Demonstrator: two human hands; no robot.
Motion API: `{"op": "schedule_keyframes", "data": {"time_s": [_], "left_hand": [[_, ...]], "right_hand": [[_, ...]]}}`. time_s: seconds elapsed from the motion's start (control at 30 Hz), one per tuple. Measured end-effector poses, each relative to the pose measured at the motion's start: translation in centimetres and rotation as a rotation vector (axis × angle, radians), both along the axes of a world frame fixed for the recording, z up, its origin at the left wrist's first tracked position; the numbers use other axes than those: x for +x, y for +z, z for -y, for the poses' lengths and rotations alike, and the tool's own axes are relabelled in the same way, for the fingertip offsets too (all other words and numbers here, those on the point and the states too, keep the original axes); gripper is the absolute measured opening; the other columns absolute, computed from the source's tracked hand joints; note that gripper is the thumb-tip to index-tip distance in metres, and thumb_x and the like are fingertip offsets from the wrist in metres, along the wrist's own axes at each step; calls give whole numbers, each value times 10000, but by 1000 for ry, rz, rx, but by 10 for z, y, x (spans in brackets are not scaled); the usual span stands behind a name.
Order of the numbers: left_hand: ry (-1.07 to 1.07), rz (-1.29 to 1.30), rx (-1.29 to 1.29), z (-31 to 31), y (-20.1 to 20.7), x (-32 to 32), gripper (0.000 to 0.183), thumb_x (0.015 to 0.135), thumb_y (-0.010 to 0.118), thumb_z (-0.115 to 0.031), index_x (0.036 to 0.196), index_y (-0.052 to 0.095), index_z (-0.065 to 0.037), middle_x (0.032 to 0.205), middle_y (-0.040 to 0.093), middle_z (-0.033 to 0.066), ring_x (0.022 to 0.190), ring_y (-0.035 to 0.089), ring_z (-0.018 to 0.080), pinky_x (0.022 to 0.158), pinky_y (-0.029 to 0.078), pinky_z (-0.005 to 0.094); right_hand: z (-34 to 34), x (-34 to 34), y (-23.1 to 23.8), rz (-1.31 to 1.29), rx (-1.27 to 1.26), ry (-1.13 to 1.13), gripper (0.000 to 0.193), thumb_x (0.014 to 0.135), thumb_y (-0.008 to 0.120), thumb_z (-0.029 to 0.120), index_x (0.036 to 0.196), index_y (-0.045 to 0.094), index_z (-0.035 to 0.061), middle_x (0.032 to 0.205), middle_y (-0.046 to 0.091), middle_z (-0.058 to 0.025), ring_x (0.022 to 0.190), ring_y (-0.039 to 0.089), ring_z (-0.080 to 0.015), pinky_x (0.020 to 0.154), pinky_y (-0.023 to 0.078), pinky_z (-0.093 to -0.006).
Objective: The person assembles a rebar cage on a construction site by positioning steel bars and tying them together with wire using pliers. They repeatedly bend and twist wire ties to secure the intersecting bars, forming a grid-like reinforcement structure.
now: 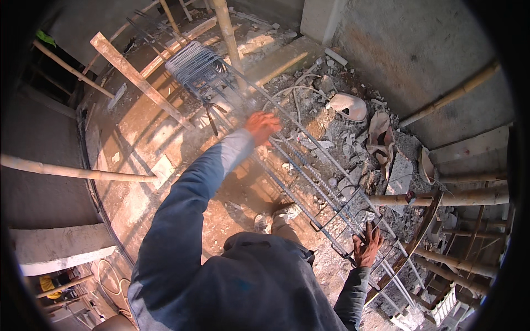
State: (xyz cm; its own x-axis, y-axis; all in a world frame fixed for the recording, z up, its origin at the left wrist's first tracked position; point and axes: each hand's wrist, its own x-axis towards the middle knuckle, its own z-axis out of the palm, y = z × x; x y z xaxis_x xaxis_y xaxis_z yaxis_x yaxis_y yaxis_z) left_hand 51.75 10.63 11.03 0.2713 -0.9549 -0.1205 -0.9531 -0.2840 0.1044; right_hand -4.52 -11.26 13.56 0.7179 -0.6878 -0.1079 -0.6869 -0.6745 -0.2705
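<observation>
Unfinished site, grey walls point(408, 55), bamboo poles point(77, 170), patchy sun on a dusty floor point(130, 144); we noted rubble point(348, 140) close along the far side of the work. Long ribbed bars point(313, 175) crossed diagonally in front of the wearer, upper left to lower right. A dense stack of hoops point(193, 60) sat around them at the upper-left end, with pliers point(211, 118) beside it; a few spaced hoops point(338, 204) stood near the other end.

Left hand point(262, 126): over the bars, short of the stack. It was blurred; we could not tell whether its fingers were clenched or released. Right hand point(368, 245): on the bars beside the spaced hoops, fingers spread and part bent; we could not tell whether they grasped any steel.

Handling, our judgement: the right hand was well placed to steady the bars while the left worked. Any hoop was best pushed evenly from two sides, since one-sided pressure could have tilted it and caught it on the ribs. We would have kept fingertips out from between hoop and bar, and watched our footing near the rubble.
</observation>
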Motion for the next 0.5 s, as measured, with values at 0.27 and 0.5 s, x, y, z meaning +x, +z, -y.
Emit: {"op": "schedule_keyframes", "data": {"time_s": [0.27, 0.5], "left_hand": [[53, -34, 145, 7, 4, 2, 721, 692, 917, -516, 1319, 707, -229, 1468, 610, 73, 1404, 508, 333, 1113, 427, 529], [173, -53, 165, 11, -16, 8, 734, 604, 958, -538, 1206, 770, -162, 1085, 788, 68, 1108, 697, 316, 986, 529, 448]], "right_hand": [[2, 11, 7, -186, -18, -23, 807, 892, 586, 749, 1470, 575, 186, 1629, 407, -130, 1542, 280, -408, 1229, 62, -649], [9, 11, 6, -200, -1, 27, 887, 859, 603, 772, 1522, 500, 192, 1671, 319, -163, 1554, 261, -399, 1227, 25, -657]]}}
